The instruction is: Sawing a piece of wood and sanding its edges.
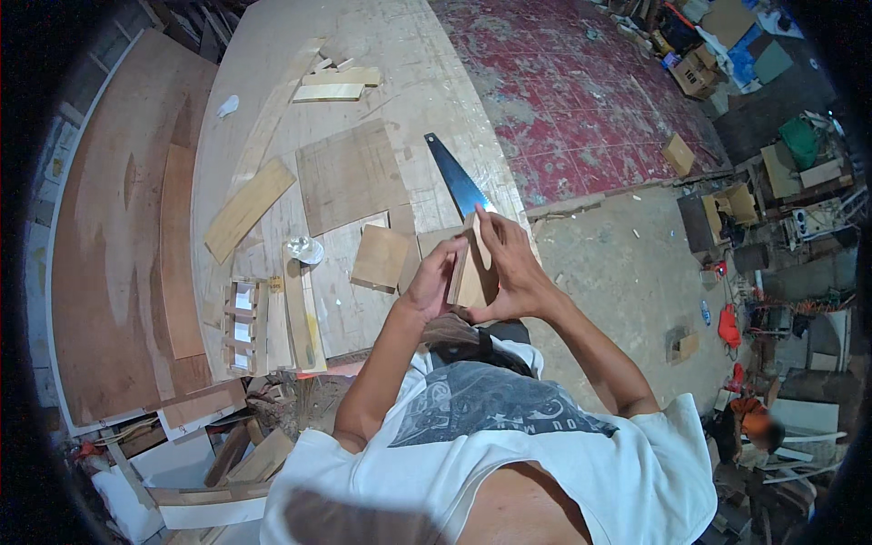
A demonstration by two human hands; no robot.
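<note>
Between my two hands, close to my body at the table's front right edge, is a small flat piece of pale wood (474, 280), tilted up with a darker side. My left hand (429, 283) grips its left side, fingers bent over the edge. On the opposite side my right hand (514, 265) is closed around it, with fingertips at the top and thumb low. Just beyond lies a handsaw (454, 177) with a dark blade. A square wood piece (380, 256) rests left of my hands, near a larger thin plywood square (352, 175).
A plank (250, 209), a clear plastic-looking cup (305, 251), a small slatted wooden frame (243, 325) and several wood strips (329, 92) lie on the worktable (363, 32). Large brown panels (118, 236) stand left. Right, past the floor, are clutter and a person in orange (754, 422).
</note>
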